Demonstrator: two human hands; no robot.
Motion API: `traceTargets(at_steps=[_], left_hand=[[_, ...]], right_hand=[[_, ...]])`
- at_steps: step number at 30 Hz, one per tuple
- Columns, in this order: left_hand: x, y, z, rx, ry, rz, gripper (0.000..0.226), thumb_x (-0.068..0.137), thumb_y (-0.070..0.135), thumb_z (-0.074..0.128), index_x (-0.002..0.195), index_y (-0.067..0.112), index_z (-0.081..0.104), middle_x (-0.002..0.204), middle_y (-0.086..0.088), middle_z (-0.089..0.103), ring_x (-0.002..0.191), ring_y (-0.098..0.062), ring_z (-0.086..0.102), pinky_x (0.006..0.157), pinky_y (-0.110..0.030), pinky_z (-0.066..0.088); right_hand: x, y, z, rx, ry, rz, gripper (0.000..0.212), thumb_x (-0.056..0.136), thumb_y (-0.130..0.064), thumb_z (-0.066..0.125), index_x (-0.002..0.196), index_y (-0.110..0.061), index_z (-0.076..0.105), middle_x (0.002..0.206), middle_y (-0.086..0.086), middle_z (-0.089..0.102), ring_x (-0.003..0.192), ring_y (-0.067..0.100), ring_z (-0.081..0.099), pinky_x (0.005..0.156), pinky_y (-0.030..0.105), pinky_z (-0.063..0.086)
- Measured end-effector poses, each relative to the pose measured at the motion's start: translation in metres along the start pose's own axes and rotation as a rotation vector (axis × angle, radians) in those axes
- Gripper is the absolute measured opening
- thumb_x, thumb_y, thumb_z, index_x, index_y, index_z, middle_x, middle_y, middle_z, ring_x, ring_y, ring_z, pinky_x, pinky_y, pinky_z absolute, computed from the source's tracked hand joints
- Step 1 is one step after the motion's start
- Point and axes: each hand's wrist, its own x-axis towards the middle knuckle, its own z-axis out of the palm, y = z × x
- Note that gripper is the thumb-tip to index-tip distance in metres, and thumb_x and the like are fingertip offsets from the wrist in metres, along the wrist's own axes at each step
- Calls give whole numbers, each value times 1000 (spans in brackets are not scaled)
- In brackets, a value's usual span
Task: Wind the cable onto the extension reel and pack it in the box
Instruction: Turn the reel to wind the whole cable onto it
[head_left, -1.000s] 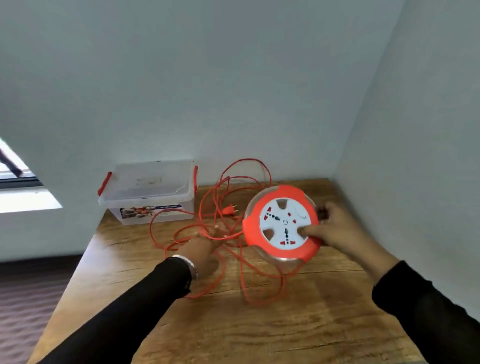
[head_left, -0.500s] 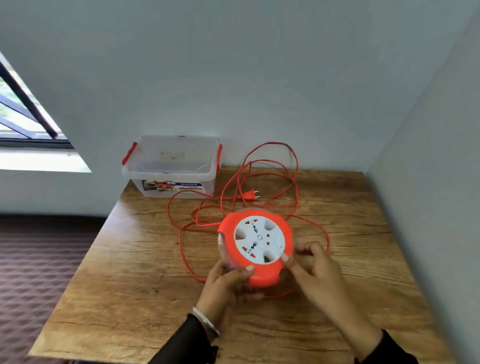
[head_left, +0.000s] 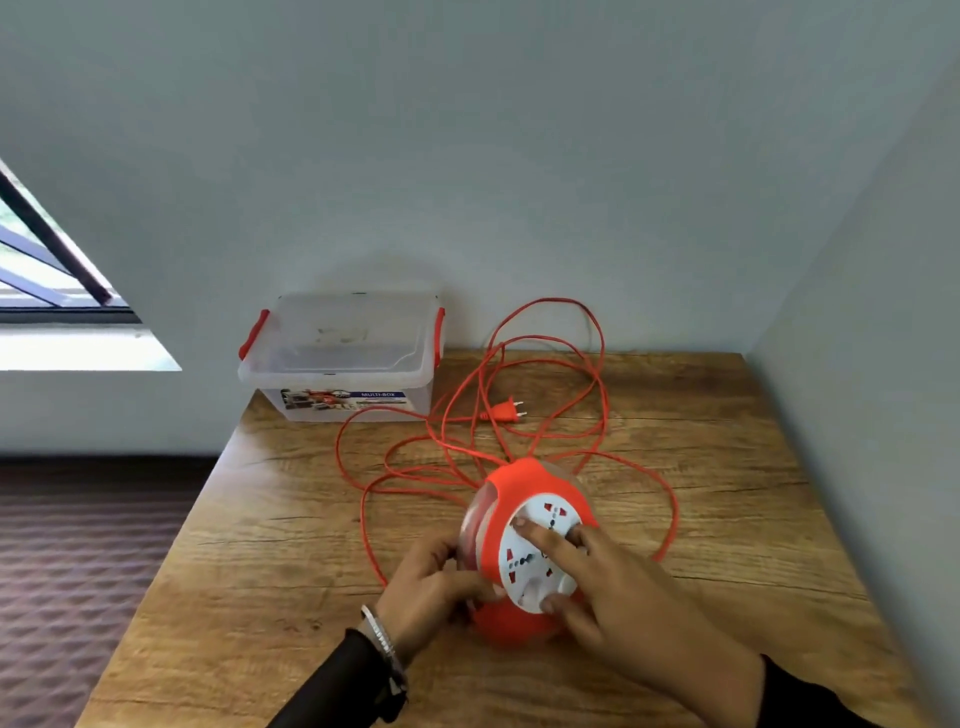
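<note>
The orange extension reel (head_left: 524, 488) with its white socket face stands tilted on edge near the table's front. My left hand (head_left: 428, 587) grips its left rim, fingers curled round the clear side. My right hand (head_left: 608, 587) lies on the white face, index finger stretched across it and thumb at the lower edge. The orange cable (head_left: 519, 415) sprawls in loose loops behind the reel, its plug (head_left: 506, 413) lying free. The clear plastic box (head_left: 343, 358) with red latches and its lid on stands at the back left.
The wooden table (head_left: 727, 467) fills a corner, with walls behind and to the right. Its left edge drops to a patterned floor (head_left: 78, 571). A window (head_left: 41, 270) is at the far left.
The reel has come toward me to the table's front. My left hand left the cable and took the reel's rim. My right hand shifted onto the socket face.
</note>
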Motion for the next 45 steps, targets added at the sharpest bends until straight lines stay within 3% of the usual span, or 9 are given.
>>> traceTargets(at_steps=[10, 12, 16, 20, 25, 29, 35, 42, 45], left_hand=[[0, -10, 28, -151, 16, 114, 60, 48, -6, 73, 106, 2, 61, 67, 3, 67, 52, -5, 61, 44, -18, 45], [0, -12, 34, -181, 27, 152, 63, 49, -10, 73, 109, 1, 59, 76, -2, 72, 61, -9, 67, 49, -20, 50], [-2, -20, 42, -199, 61, 217, 59, 51, -10, 74, 106, 8, 59, 83, -2, 77, 75, -15, 73, 61, -26, 57], [-2, -27, 44, -184, 50, 250, 63, 56, -9, 74, 114, 9, 57, 91, -8, 76, 83, -21, 72, 73, -33, 59], [-2, -20, 43, -183, 72, 256, 58, 54, -4, 76, 108, 9, 60, 82, 0, 76, 76, -13, 71, 67, -25, 57], [-3, -7, 31, -202, 80, 205, 50, 53, 0, 74, 101, 1, 60, 54, 9, 64, 48, -3, 59, 41, -17, 45], [0, 9, 7, -129, 73, 173, 50, 46, 11, 79, 95, 11, 69, 79, -3, 69, 65, -20, 67, 46, -27, 51], [0, 22, -4, -5, 10, 125, 59, 57, 8, 77, 111, -3, 57, 101, -34, 60, 73, -37, 65, 57, -38, 54], [-3, 23, -4, -32, -10, 102, 61, 58, 7, 77, 114, -4, 56, 109, -39, 56, 74, -38, 64, 62, -42, 54]], right_hand=[[5, -8, 13, 101, 321, 326, 72, 70, -69, 43, 135, -54, 19, 83, -11, 66, 85, 14, 65, 62, 28, 44], [6, -14, 16, 283, 378, 456, 72, 68, -72, 48, 133, -48, 30, 67, -11, 62, 75, 15, 66, 61, 28, 47], [16, -27, 10, 982, 354, 744, 58, 83, -47, 63, 133, -27, 42, 106, 7, 68, 76, 13, 61, 63, 23, 47], [17, -31, -4, 1619, 198, 892, 12, 93, -23, 53, 95, -11, 52, 55, 6, 61, 36, 14, 49, 33, 15, 29], [12, -36, -16, 1884, 230, 857, 15, 92, -8, 49, 81, -3, 60, 64, 11, 70, 41, 13, 60, 35, 15, 39], [2, -27, -15, 1479, 156, 699, 13, 94, -11, 50, 103, -8, 59, 87, 8, 76, 49, 11, 64, 41, 18, 42], [-16, 5, -14, 41, 277, -18, 48, 89, -19, 48, 134, -35, 40, 133, -6, 46, 99, 6, 57, 79, 25, 49], [1, 5, -36, -439, 64, -213, 60, 80, -21, 62, 133, -39, 41, 131, 23, 51, 77, 28, 68, 52, 30, 52], [8, 9, -39, -471, 7, -283, 67, 90, -23, 43, 141, -52, 10, 138, 24, 42, 78, 33, 65, 58, 35, 52]])
